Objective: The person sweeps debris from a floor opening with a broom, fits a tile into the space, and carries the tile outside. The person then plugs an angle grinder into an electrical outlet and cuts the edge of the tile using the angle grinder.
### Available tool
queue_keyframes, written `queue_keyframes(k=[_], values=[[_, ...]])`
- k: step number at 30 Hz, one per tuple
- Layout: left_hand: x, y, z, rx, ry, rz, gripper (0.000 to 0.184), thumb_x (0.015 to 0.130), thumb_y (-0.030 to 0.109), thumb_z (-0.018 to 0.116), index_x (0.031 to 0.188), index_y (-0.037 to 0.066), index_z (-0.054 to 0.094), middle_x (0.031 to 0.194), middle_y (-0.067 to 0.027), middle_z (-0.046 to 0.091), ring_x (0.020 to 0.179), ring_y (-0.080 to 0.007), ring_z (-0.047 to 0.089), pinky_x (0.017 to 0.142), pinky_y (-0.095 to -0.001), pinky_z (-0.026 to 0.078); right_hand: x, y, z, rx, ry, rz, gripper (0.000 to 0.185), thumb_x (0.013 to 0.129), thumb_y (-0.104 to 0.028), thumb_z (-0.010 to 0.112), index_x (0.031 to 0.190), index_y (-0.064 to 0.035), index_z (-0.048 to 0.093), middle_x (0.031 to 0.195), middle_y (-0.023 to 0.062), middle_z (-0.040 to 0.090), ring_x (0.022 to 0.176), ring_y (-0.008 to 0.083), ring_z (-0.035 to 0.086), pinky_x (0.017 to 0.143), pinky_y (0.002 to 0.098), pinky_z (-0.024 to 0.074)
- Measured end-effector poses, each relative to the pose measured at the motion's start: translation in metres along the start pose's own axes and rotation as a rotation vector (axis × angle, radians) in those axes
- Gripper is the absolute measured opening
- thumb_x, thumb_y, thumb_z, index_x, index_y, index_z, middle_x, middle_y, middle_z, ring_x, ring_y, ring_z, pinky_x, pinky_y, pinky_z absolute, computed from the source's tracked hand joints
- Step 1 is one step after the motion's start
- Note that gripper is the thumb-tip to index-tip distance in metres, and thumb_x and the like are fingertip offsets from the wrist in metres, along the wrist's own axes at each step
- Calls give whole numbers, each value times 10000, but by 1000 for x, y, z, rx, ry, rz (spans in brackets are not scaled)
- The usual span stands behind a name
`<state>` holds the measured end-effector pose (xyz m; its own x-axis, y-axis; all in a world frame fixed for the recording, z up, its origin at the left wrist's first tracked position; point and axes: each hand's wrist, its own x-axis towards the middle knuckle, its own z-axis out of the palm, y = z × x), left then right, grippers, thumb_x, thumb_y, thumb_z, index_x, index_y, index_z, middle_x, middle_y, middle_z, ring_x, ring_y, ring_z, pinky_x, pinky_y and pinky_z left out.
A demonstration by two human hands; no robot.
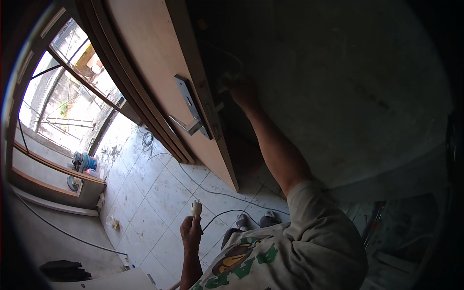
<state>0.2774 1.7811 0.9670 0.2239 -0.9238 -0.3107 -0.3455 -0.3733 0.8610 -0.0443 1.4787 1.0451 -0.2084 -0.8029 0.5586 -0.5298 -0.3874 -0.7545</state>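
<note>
A pale plug (196, 208) with its two prongs pointing up is pinched in my left hand (191, 231), and a dark cord curves away beside that hand. My right hand (243, 93) reaches into deep shadow beyond the edge of an open wooden door (159, 63). Its fingers look closed around something pale and dim that I cannot make out; a faint cable curves just above. Near my right forearm, the door carries a metal handle plate (192, 106) with a lever, and a latch sticks out of its edge.
Thin cable (212, 192) crosses the tiled floor (145, 193) from a coil (147, 139) by the door frame. My feet (241, 221) stand on the tiles. Blue containers (86, 160) sit beside a bright window at the left. Dark cloth (63, 270) lies lower left.
</note>
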Motion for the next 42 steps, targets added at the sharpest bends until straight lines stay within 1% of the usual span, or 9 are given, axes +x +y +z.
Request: queue_keyframes(k=[3, 7, 10, 22, 25, 27, 34, 39, 42], values=[[3, 10, 9, 59, -28, 59, 335, 931, 309, 590, 805, -2, 593, 574, 9, 490, 480, -66, 458, 440, -249, 391, 19, 4, 39, 134, 23, 184, 306, 851, -287, 636, 984, -14, 671, 885, 180, 689, 859, 309, 678, 742, 400, 515], [9, 22, 20, 133, -23, 139, 326, 929, 299, 589, 816, -7, 597, 572, -10, 522, 489, -81, 489, 459, -264, 394, 11, -2, 54, -62, 102, -1, 291, 842, -253, 637, 994, -6, 669, 952, 201, 680, 929, 333, 661, 798, 403, 508], [10, 23, 22, 160, -28, 134, 325, 926, 299, 592, 824, -9, 604, 568, -17, 536, 495, -87, 507, 464, -273, 399, 6, 0, 49, -11, -213, 177, 276, 846, -239, 606, 988, -14, 674, 973, 195, 675, 950, 339, 651, 842, 416, 498], [37, 35, 37, 167, -96, 186, 348, 912, 333, 612, 838, -6, 609, 568, -38, 550, 511, -114, 528, 491, -299, 419, -15, 23, 59, -70, -42, 99, 329, 844, -301, 610, 1007, -20, 659, 1010, 194, 660, 943, 349, 640, 839, 443, 485], [46, 38, 39, 176, -139, 241, 344, 916, 330, 607, 833, -4, 609, 579, -41, 556, 514, -111, 528, 489, -296, 415, -24, 20, 44, -152, 7, -70, 341, 838, -304, 648, 1025, -19, 643, 1002, 179, 658, 910, 331, 646, 832, 431, 488], [54, 42, 42, 131, -195, 259, 297, 932, 282, 584, 858, -5, 596, 584, -9, 532, 500, -71, 494, 459, -250, 397, -46, -4, 12, 84, -101, 160, 362, 831, -306, 677, 1038, -13, 632, 972, 171, 655, 883, 315, 649, 808, 404, 501], [85, 88, 72, -149, -417, 388, 289, 934, 244, 553, 945, -41, 596, 691, -87, 642, 622, -142, 635, 588, -288, 500, -194, -45, -27, 85, 4, 257, 277, 859, -152, 648, 1093, -6, 614, 904, 113, 656, 785, 188, 654, 685, 317, 520], [85, 147, 89, -187, -577, 487, 283, 939, 237, 535, 923, -36, 607, 751, -114, 677, 713, -187, 684, 634, -317, 519, -207, -85, -48, -277, -34, -337, 461, 811, -88, 671, 1258, -65, 559, 845, 78, 565, 716, 211, 584, 601, 341, 502], [74, 166, 92, 49, -624, 636, 272, 932, 232, 541, 927, -31, 610, 780, -134, 685, 737, -210, 696, 641, -326, 522, -204, -98, -59, -492, -161, -268, 574, 756, -100, 693, 1308, -114, 539, 859, 66, 542, 723, 213, 584, 604, 342, 515]])
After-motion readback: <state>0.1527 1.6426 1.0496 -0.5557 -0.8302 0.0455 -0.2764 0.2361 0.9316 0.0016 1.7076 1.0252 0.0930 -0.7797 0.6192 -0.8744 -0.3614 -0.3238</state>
